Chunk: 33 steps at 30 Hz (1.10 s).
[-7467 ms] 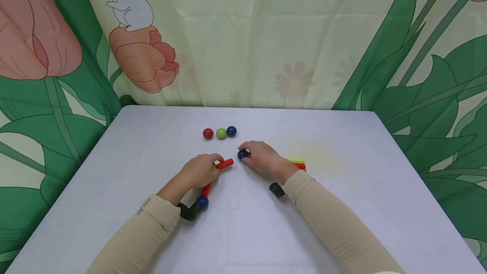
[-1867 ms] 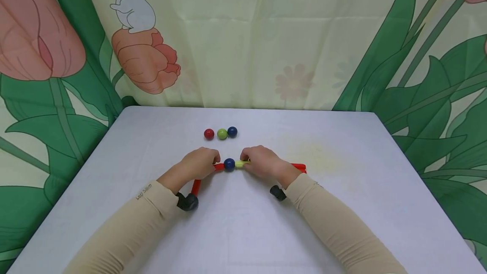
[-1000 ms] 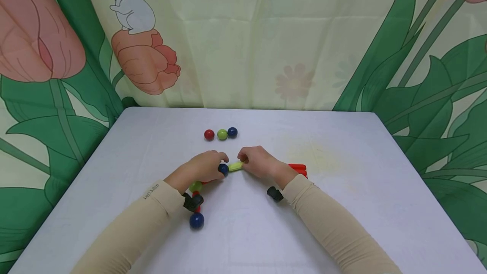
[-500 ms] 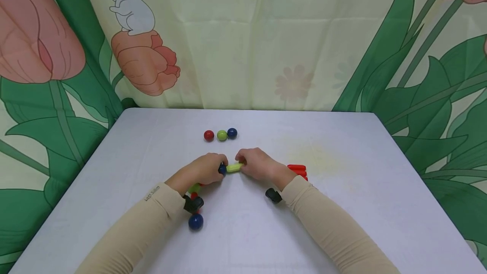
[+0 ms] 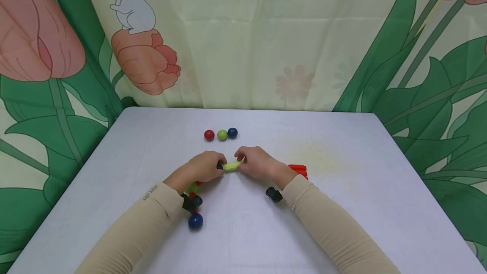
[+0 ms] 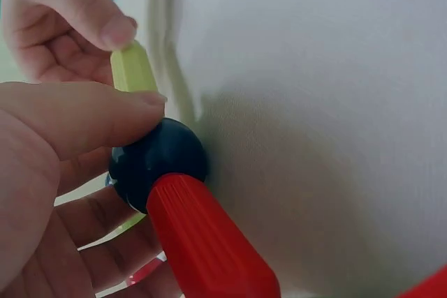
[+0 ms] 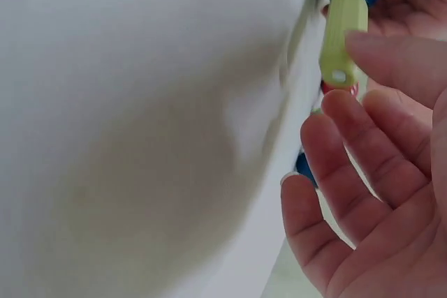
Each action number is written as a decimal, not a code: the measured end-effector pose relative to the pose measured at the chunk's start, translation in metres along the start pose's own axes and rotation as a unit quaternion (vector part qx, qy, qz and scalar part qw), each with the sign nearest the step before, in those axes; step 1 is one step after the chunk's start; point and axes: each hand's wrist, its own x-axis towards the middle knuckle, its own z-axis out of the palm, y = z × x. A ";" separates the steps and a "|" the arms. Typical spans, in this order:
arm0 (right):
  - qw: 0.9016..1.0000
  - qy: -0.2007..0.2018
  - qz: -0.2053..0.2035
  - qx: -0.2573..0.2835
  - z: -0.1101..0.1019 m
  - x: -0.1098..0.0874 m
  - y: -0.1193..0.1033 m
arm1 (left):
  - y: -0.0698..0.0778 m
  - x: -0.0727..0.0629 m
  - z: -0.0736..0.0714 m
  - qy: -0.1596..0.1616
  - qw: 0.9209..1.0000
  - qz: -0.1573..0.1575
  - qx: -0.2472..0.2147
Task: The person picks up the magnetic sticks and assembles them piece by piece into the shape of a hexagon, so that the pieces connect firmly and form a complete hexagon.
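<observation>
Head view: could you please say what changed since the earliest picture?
The blue ball, then in the right grip, is now in the left grip, joined to a red stick. The yellow stick moved left from the loose red sticks to that ball. The back balls stayed.

Setting: a tabletop recording station by appearance; room type (home or studio) cannot be told. Evidence, clock read on the head view: white-covered table [image 5: 236,244], centre to 6; creased fabric backdrop [image 5: 236,50] at 12, closing off the room; its nursery-style print has a pink tulip [image 5: 34,33] at 10, green leaves [image 5: 437,100] at 3. Wrist-worn black camera [image 5: 274,194] near 5; ball-and-rod toy [image 5: 195,222] at 7.
</observation>
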 end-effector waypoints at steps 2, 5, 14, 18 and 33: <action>1.000 0.001 0.005 0.000 -0.002 0.002 0.002 | -0.002 0.001 0.000 0.000 1.000 -0.004 -0.002; 1.000 0.009 0.005 -0.007 -0.008 0.007 0.006 | -0.006 0.001 0.000 0.002 1.000 -0.006 -0.005; 0.997 0.010 0.000 -0.075 -0.027 0.032 0.011 | -0.011 0.001 -0.004 0.004 1.000 0.000 -0.011; 0.996 0.008 0.005 -0.094 -0.032 0.046 0.012 | -0.012 0.003 -0.004 0.001 1.000 0.005 -0.008; 0.995 -0.009 0.046 -0.090 -0.030 0.080 0.012 | -0.012 0.002 -0.009 -0.014 1.000 0.011 -0.017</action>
